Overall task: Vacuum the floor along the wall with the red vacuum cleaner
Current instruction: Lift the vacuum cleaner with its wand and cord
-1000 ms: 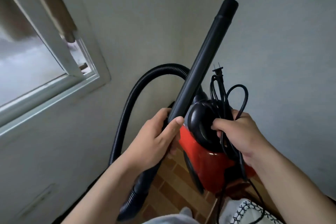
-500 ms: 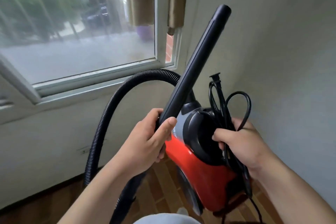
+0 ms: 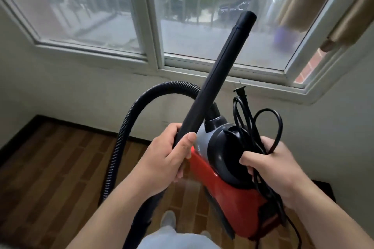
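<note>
Head view. I carry the vacuum (image 3: pixel 228 186) off the floor, in front of my waist, facing the window (image 3: pixel 125 12) wall. My right hand (image 3: pixel 277 170) is closed around its black top handle together with the bundled cord (image 3: pixel 257 127); loops stand up past my knuckles and the plug (image 3: pixel 239 89) points upward, unplugged. My left hand (image 3: pixel 164 159) is wrapped around the lower end of the wand (image 3: pixel 218 79), thumb laid along the tube, fingers curled behind it.

Key relation: the wand's long axis runs up and away from my left hand, tilted to the right, so its open tip sits high against the window glass, well apart from the floor (image 3: pixel 50 163). The end that should work the floor is the far, raised one. The left hand is the nearer hand to it and the one that must swing it down toward the dark baseboard (image 3: pixel 85 126) under the sill. The hose (image 3: pixel 129 127) arcs from the body's neck up, left and down past my left forearm, slack.

Look of the vacuum: red lower shell, grey band, black domed cap and neck; small canister, tipped nose-up in my grip. No floor head is visible on the wand, just a plain round mouth.

Judgement: nothing is vacuumed yet. Setting the body down, freeing the cord and plugging in come before lowering the tip along the wall.
</note>
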Demonstrator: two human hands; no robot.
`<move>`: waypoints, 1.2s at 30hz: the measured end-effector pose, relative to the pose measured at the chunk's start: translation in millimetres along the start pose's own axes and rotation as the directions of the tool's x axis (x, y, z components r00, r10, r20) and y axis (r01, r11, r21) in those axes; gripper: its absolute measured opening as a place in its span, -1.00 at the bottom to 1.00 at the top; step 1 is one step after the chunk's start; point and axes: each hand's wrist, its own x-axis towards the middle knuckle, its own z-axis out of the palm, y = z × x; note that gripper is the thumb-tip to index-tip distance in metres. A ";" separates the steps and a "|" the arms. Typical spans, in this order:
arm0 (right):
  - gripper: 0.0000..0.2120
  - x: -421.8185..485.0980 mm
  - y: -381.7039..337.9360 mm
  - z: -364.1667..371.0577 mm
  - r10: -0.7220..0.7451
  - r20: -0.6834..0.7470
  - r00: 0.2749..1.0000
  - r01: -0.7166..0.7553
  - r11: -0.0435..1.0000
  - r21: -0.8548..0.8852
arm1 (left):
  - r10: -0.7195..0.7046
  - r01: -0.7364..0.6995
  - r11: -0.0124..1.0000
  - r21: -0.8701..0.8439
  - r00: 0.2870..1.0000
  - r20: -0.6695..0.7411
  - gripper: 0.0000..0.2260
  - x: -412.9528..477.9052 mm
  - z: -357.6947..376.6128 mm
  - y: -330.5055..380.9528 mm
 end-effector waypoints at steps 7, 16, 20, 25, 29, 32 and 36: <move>-0.86 23.5 -22.2 71.5 -0.050 0.213 0.976 0.066 0.996 -0.067 | -0.108 0.096 0.994 -0.057 0.959 -0.262 -0.77 -51.1 -55.6 -19.1; -0.86 44.4 -62.8 200.4 -0.051 0.277 0.959 0.084 0.990 -0.110 | -0.139 0.099 0.987 -0.127 0.924 -0.357 -0.80 -64.6 -165.3 -67.2; -0.89 54.5 -84.0 268.1 -0.042 0.262 0.964 0.074 0.991 -0.113 | -0.137 0.095 0.986 -0.138 0.930 -0.341 -0.79 -63.5 -231.7 -92.5; -0.89 62.6 -114.8 328.6 -0.042 0.282 0.959 0.070 0.993 -0.090 | -0.142 0.098 0.986 -0.137 0.924 -0.355 -0.81 -63.0 -292.2 -108.8; -0.89 75.7 -134.0 363.6 -0.032 0.312 0.949 0.062 0.994 -0.088 | -0.161 0.124 0.984 -0.125 0.923 -0.351 -0.79 -56.9 -324.8 -120.4; -0.88 91.1 -141.9 381.6 -0.026 0.351 0.936 0.068 0.992 -0.108 | -0.188 0.157 0.981 -0.113 0.909 -0.373 -0.76 -49.7 -337.4 -127.4; -0.88 117.5 -151.2 396.0 -0.035 0.403 0.915 0.096 0.987 -0.132 | -0.241 0.203 0.970 -0.134 0.875 -0.419 -0.73 -35.7 -343.5 -130.1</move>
